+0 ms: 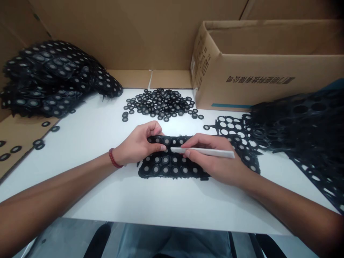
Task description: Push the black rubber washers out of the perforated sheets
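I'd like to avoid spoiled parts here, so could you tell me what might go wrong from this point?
The white stick in the right hand might slip off a disc and jab the left hand, whose fingers pin the black sheet close to its tip. Popped discs could also roll into the loose pile uncounted.

Cardboard box [258, 77]: on its long side we find one line of dark printed characters [260, 80], upside down and illegible to us; the short end carries small printed marks [202, 64], too small to read.
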Demonstrator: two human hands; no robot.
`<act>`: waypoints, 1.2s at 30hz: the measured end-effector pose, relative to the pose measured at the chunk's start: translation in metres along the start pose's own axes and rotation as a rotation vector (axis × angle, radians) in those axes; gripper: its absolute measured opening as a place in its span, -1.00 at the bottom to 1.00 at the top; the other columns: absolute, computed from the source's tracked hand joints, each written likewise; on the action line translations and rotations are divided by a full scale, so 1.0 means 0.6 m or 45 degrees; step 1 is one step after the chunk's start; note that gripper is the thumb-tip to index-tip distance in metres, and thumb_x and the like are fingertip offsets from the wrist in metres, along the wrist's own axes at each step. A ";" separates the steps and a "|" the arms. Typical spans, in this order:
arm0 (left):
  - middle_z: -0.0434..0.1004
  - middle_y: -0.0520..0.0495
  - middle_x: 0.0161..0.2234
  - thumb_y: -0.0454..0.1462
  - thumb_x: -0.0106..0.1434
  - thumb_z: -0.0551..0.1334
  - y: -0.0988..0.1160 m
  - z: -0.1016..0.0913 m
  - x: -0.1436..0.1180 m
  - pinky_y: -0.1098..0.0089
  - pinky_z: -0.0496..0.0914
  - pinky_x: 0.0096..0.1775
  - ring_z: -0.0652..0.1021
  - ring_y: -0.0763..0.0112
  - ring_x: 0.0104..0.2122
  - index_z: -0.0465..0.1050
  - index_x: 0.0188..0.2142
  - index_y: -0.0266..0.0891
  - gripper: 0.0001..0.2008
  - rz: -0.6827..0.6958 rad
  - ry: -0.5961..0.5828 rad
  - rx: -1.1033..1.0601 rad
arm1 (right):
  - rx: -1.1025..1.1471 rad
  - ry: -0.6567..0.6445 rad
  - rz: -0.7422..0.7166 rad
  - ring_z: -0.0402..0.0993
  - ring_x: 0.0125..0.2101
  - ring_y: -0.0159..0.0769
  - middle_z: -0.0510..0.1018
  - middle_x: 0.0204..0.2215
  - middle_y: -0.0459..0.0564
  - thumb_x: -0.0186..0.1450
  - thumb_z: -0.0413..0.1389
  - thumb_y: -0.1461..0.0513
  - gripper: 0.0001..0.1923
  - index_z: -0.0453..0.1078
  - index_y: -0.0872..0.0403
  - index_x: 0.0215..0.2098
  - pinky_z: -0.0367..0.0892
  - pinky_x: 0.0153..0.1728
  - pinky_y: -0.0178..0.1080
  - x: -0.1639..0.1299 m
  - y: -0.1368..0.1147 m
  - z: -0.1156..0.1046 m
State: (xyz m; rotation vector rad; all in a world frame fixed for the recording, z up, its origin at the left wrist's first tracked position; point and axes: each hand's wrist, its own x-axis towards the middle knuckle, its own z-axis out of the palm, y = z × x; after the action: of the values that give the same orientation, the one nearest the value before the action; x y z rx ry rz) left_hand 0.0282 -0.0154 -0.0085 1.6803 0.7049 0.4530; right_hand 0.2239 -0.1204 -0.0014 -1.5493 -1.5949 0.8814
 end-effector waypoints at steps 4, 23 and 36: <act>0.35 0.08 -0.45 -0.38 0.04 0.30 -0.001 -0.002 0.001 0.46 0.28 -0.41 0.36 0.54 -0.45 -0.04 -0.47 -0.19 -0.59 -0.008 -0.013 0.001 | 0.037 -0.069 0.060 0.42 -0.51 -0.38 0.56 -0.52 -0.12 0.18 0.11 0.26 -0.90 0.48 0.04 -0.43 0.25 -0.54 -0.34 0.008 -0.006 0.003; 0.52 0.06 -0.36 -0.26 -0.04 0.34 0.033 0.006 0.037 0.47 0.25 -0.44 0.42 0.49 -0.51 0.25 -0.17 -0.17 -0.57 -0.139 -0.149 0.576 | 0.195 0.082 -0.003 0.51 -0.43 -0.32 0.58 -0.49 -0.08 0.15 0.15 0.25 -0.94 0.43 0.09 -0.41 0.34 -0.37 -0.29 -0.008 0.010 -0.021; 0.45 0.12 -0.46 -0.32 0.10 0.21 0.020 0.016 0.019 0.48 0.23 -0.44 0.36 0.52 -0.52 0.17 -0.25 -0.18 -0.75 0.062 -0.136 0.546 | 0.111 0.077 -0.025 0.49 -0.42 -0.34 0.59 -0.48 -0.09 0.16 0.15 0.25 -0.94 0.44 0.08 -0.39 0.32 -0.37 -0.30 -0.006 0.014 -0.022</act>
State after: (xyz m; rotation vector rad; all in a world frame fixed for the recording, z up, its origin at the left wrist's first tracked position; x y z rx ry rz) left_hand 0.0454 -0.0160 0.0001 2.1111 0.7179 0.2530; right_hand 0.2396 -0.1242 -0.0024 -1.4833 -1.5069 0.8743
